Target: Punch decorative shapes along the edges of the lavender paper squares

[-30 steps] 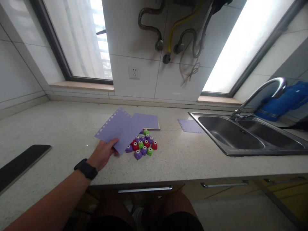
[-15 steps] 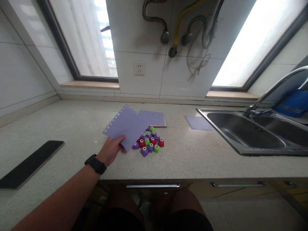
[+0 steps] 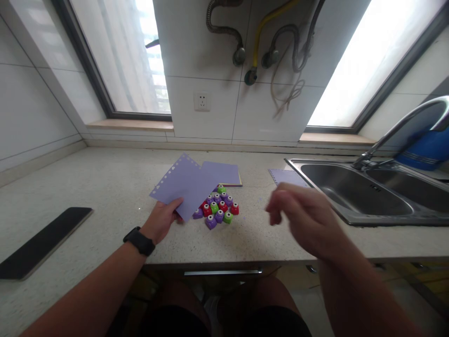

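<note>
Left hand (image 3: 164, 219), thumb and fingers clamped on sheet (image 3: 185, 183) beside punches (image 3: 219, 215); right hand (image 3: 308, 217) apart, blurred, can't tell if fingers meet; step seems sheet-holding; next move likely calls for steady left pinch

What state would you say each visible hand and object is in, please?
Held purple sheet: punched along its upper-left edge.
Left hand: closed on that sheet.
Right hand: curled, blurred; contents unclear.
Craft punches: clustered together.
Paper stack: flat, partly hidden.
Purple sheet beside sink: flat, partly hidden.
Black slab: lying flat.
Black wristwatch: strapped on.
Wall socket: nothing plugged in.
</note>
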A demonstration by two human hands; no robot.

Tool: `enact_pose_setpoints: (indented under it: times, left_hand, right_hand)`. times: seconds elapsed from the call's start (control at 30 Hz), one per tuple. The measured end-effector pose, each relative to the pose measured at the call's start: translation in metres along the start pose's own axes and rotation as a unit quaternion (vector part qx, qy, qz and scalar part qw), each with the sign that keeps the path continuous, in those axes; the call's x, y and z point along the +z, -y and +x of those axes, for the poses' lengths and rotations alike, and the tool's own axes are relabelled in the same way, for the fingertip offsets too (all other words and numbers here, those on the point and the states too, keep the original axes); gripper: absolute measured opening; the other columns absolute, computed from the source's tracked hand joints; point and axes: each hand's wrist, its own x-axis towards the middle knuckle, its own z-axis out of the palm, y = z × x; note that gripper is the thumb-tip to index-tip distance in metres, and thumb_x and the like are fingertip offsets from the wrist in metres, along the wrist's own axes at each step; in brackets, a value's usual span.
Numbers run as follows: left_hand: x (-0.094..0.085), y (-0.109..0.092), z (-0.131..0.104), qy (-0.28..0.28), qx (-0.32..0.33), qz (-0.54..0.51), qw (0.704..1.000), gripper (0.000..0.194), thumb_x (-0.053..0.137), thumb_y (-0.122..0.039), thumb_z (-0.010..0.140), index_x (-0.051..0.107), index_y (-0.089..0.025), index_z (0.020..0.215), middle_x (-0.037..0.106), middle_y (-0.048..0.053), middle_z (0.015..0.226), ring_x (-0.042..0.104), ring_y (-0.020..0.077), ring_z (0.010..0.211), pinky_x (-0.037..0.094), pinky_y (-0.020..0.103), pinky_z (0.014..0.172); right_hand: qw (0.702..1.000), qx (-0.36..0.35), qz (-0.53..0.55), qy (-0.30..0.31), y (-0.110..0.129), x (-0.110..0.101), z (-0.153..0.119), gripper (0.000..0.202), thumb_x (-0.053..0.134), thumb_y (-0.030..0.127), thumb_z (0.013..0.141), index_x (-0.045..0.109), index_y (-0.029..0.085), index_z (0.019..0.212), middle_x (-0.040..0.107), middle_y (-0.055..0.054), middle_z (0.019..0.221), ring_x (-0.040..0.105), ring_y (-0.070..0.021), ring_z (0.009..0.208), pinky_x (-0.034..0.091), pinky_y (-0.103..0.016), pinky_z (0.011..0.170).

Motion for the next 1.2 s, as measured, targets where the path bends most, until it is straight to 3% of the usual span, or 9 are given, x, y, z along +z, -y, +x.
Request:
enact_pose_setpoints:
  times: [0.13, 0.23, 0.33, 0.5, 0.63, 0.8, 0.97, 1.03, 1.2]
  left_hand:
    - [-0.001, 0.001, -0.001, 0.000, -0.001, 0.006, 1.000, 0.039, 0.082, -0.033, 0.079, 0.066, -0.018, 0.111, 0.069, 0.002, 0.091, 0.061, 0.0164, 0.063, 0.048, 0.026, 0.044]
    - [0.000, 0.000, -0.002, 0.002, -0.003, 0.002, 1.000, 0.041, 0.082, -0.032, 0.079, 0.067, -0.020, 0.115, 0.071, 0.003, 0.098, 0.064, 0.0174, 0.070, 0.052, 0.026, 0.050]
    - [0.002, -0.003, -0.003, 0.005, -0.010, 0.001, 1.000, 0.040, 0.082, -0.032, 0.079, 0.068, -0.020, 0.114, 0.071, 0.003, 0.097, 0.064, 0.0180, 0.071, 0.053, 0.027, 0.052]
    - [0.004, -0.006, -0.003, -0.003, -0.014, -0.005, 1.000, 0.042, 0.083, -0.031, 0.077, 0.068, -0.020, 0.115, 0.073, 0.004, 0.103, 0.066, 0.0189, 0.075, 0.054, 0.027, 0.056]
    - [0.004, -0.005, -0.002, 0.003, -0.016, -0.001, 1.000, 0.034, 0.081, -0.032, 0.078, 0.069, -0.019, 0.107, 0.071, 0.003, 0.091, 0.062, 0.0163, 0.066, 0.052, 0.026, 0.052]
    - [0.003, -0.004, -0.001, 0.010, -0.018, 0.007, 1.000, 0.028, 0.080, -0.032, 0.080, 0.067, -0.019, 0.101, 0.067, 0.001, 0.082, 0.058, 0.0149, 0.060, 0.050, 0.026, 0.049]
    - [0.004, -0.005, -0.002, 0.007, -0.024, 0.013, 1.000, 0.029, 0.080, -0.033, 0.080, 0.066, -0.019, 0.101, 0.065, 0.000, 0.080, 0.057, 0.0150, 0.059, 0.050, 0.027, 0.050]
    - [0.004, -0.005, -0.002, 0.010, -0.028, 0.018, 0.999, 0.030, 0.081, -0.035, 0.080, 0.066, -0.019, 0.100, 0.066, 0.000, 0.081, 0.058, 0.0155, 0.059, 0.050, 0.027, 0.050]
    - [0.000, 0.001, -0.001, 0.025, -0.043, 0.031, 0.998, 0.033, 0.081, -0.038, 0.082, 0.064, -0.019, 0.103, 0.066, 0.000, 0.078, 0.056, 0.0152, 0.057, 0.048, 0.028, 0.049]
  right_hand:
    - [0.984, 0.057, -0.122, 0.117, -0.018, 0.048, 0.010, 0.020, 0.059, 0.036, 0.102, 0.073, 0.022, 0.107, 0.074, -0.004, 0.085, 0.066, -0.0187, 0.074, 0.045, -0.031, 0.067]
    - [0.972, 0.088, -0.172, 0.135, -0.032, 0.078, 0.013, 0.023, 0.055, 0.036, 0.101, 0.071, 0.020, 0.107, 0.076, -0.008, 0.090, 0.068, -0.0222, 0.079, 0.042, -0.032, 0.067]
    - [0.963, 0.098, -0.203, 0.149, -0.039, 0.089, 0.013, 0.026, 0.053, 0.037, 0.102, 0.070, 0.020, 0.112, 0.077, -0.010, 0.095, 0.069, -0.0253, 0.079, 0.042, -0.034, 0.065]
    - [0.961, 0.077, -0.222, 0.149, -0.041, 0.086, 0.009, 0.019, 0.057, 0.030, 0.099, 0.071, 0.021, 0.110, 0.075, -0.011, 0.104, 0.069, -0.0245, 0.083, 0.045, -0.034, 0.069]
    - [0.964, 0.066, -0.209, 0.149, -0.040, 0.083, 0.001, 0.019, 0.061, 0.028, 0.096, 0.068, 0.021, 0.112, 0.071, -0.011, 0.118, 0.069, -0.0245, 0.090, 0.047, -0.034, 0.073]
    - [0.967, 0.085, -0.152, 0.186, -0.039, 0.078, -0.005, 0.015, 0.066, 0.020, 0.087, 0.062, 0.019, 0.102, 0.071, -0.011, 0.105, 0.066, -0.0253, 0.091, 0.048, -0.037, 0.078]
    - [0.974, 0.102, -0.012, 0.204, -0.039, 0.065, -0.005, 0.037, 0.070, 0.014, 0.080, 0.059, 0.019, 0.115, 0.067, -0.011, 0.113, 0.063, -0.0230, 0.095, 0.051, -0.037, 0.083]
    - [0.978, 0.084, 0.041, 0.187, -0.043, 0.058, 0.002, 0.046, 0.072, 0.015, 0.081, 0.059, 0.021, 0.125, 0.064, -0.011, 0.121, 0.063, -0.0231, 0.102, 0.052, -0.040, 0.091]
    - [0.977, 0.062, 0.187, 0.079, -0.065, 0.038, 0.046, 0.032, 0.078, 0.027, 0.086, 0.066, 0.021, 0.115, 0.066, -0.008, 0.114, 0.065, -0.0217, 0.102, 0.054, -0.043, 0.094]
